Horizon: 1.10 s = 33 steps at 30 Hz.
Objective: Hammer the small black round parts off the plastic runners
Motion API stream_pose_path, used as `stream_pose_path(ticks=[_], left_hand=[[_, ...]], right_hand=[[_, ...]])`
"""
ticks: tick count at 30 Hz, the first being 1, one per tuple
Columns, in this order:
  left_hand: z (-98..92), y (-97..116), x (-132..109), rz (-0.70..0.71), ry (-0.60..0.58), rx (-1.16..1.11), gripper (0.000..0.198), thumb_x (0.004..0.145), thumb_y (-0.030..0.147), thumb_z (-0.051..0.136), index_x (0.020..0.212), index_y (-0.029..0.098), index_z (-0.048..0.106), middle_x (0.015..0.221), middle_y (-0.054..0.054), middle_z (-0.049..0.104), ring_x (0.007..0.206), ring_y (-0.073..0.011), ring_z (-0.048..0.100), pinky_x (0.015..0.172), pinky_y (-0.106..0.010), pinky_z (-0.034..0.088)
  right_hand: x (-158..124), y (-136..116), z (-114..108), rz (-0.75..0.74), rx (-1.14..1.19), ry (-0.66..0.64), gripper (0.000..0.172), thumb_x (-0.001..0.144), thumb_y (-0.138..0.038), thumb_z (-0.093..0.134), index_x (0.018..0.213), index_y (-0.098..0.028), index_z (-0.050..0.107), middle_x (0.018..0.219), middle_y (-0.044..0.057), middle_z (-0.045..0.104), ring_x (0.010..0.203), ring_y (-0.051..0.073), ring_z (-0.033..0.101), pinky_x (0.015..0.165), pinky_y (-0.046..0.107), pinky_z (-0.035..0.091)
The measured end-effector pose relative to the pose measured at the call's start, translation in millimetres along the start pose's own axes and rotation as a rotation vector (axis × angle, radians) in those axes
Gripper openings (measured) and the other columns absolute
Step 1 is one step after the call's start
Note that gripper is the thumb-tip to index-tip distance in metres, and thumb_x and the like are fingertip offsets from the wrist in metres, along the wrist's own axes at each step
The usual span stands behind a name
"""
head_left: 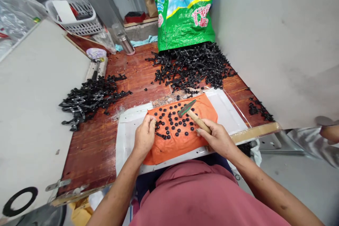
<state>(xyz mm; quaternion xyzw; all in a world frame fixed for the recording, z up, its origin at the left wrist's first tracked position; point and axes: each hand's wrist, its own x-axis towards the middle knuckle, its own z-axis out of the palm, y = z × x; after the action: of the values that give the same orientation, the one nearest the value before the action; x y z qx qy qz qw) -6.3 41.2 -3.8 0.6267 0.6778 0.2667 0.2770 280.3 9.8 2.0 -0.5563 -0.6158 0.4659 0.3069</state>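
Observation:
My right hand (pixel 215 136) is wrapped round the wooden handle of a hammer (pixel 197 119). Its green-and-dark metal head hovers over or rests on an orange cloth (pixel 169 150); I cannot tell which. Several small round black pieces (pixel 177 134) are spread across this cloth. At the cloth's left side, my left hand (pixel 145 134) has its fingers closed at one end of a black jointed plastic piece (pixel 160 135), whose other end lies among the round pieces. Its fingertips are partly hidden. Under the cloth is a white sheet (pixel 125 137).
A big heap of black jointed parts (pixel 196 65) spills from a green and blue sack (pixel 185 17) at the back. Another pile (pixel 90 99) lies left. White panels (pixel 278 42) flank the red-brown table (pixel 140 74). A metal flask (pixel 126 44) and white basket (pixel 79 24) stand back left.

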Motion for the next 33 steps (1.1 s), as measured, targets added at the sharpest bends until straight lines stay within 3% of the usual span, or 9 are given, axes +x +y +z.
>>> stream_pose_path(ticks=[8, 11, 15, 18, 21, 26, 33], left_hand=[[3.4, 0, 4, 0.007, -0.006, 0.066, 0.021, 0.097, 0.038, 0.039, 0.088, 0.024, 0.052, 0.071, 0.003, 0.059, 0.067, -0.0165, 0.058, 0.068, -0.026, 0.040], [4.9, 0, 4, 0.018, 0.005, 0.089, 0.019, 0.097, 0.037, 0.041, 0.088, 0.024, 0.054, 0.069, 0.004, 0.061, 0.065, -0.0160, 0.060, 0.067, -0.026, 0.041], [4.5, 3, 2, 0.042, 0.029, 0.136, 0.018, 0.096, 0.033, 0.044, 0.088, 0.024, 0.056, 0.069, 0.003, 0.064, 0.064, -0.0162, 0.061, 0.068, -0.026, 0.042], [3.6, 5, 1, 0.053, 0.041, 0.151, 0.016, 0.095, 0.031, 0.044, 0.087, 0.024, 0.056, 0.069, 0.003, 0.065, 0.065, -0.0168, 0.060, 0.069, -0.027, 0.041], [3.5, 4, 1, 0.062, 0.046, 0.141, 0.017, 0.096, 0.032, 0.044, 0.087, 0.024, 0.056, 0.070, 0.002, 0.065, 0.065, -0.0175, 0.060, 0.068, -0.028, 0.041], [5.5, 2, 1, 0.067, 0.070, 0.113, 0.015, 0.095, 0.029, 0.044, 0.087, 0.024, 0.056, 0.071, 0.001, 0.065, 0.067, -0.0184, 0.061, 0.067, -0.028, 0.041], [7.3, -1, 0, 0.060, 0.064, 0.080, 0.015, 0.096, 0.030, 0.044, 0.088, 0.023, 0.054, 0.073, 0.001, 0.064, 0.069, -0.0182, 0.061, 0.067, -0.028, 0.041]], right_hand=[[0, -5, 2, -0.032, -0.138, 0.002, 0.026, 0.097, -0.038, 0.055, 0.112, -0.021, 0.067, 0.075, -0.004, 0.057, 0.065, 0.014, 0.050, 0.061, 0.024, 0.038], [0, -10, 3, -0.050, -0.229, -0.017, 0.027, 0.102, -0.040, 0.049, 0.113, -0.023, 0.068, 0.073, -0.005, 0.061, 0.063, 0.013, 0.056, 0.060, 0.024, 0.038], [3, -23, 5, -0.139, -0.426, -0.016, 0.033, 0.105, -0.035, 0.045, 0.130, -0.027, 0.065, 0.097, 0.001, 0.075, 0.086, 0.019, 0.070, 0.074, 0.027, 0.048], [8, -33, 10, -0.230, -0.572, -0.005, 0.040, 0.104, -0.031, 0.045, 0.142, -0.026, 0.058, 0.116, 0.007, 0.076, 0.099, 0.023, 0.072, 0.082, 0.031, 0.052], [14, -38, 18, -0.334, -0.615, 0.006, 0.044, 0.106, -0.029, 0.043, 0.149, -0.026, 0.051, 0.120, 0.008, 0.074, 0.101, 0.022, 0.071, 0.083, 0.031, 0.052], [20, -42, 26, -0.338, -0.782, -0.037, 0.046, 0.105, -0.029, 0.046, 0.151, -0.028, 0.049, 0.110, 0.008, 0.075, 0.090, 0.021, 0.071, 0.072, 0.029, 0.051], [21, -47, 25, -0.311, -0.825, -0.039, 0.047, 0.106, -0.030, 0.044, 0.152, -0.029, 0.047, 0.106, 0.008, 0.075, 0.084, 0.020, 0.070, 0.070, 0.027, 0.049]])
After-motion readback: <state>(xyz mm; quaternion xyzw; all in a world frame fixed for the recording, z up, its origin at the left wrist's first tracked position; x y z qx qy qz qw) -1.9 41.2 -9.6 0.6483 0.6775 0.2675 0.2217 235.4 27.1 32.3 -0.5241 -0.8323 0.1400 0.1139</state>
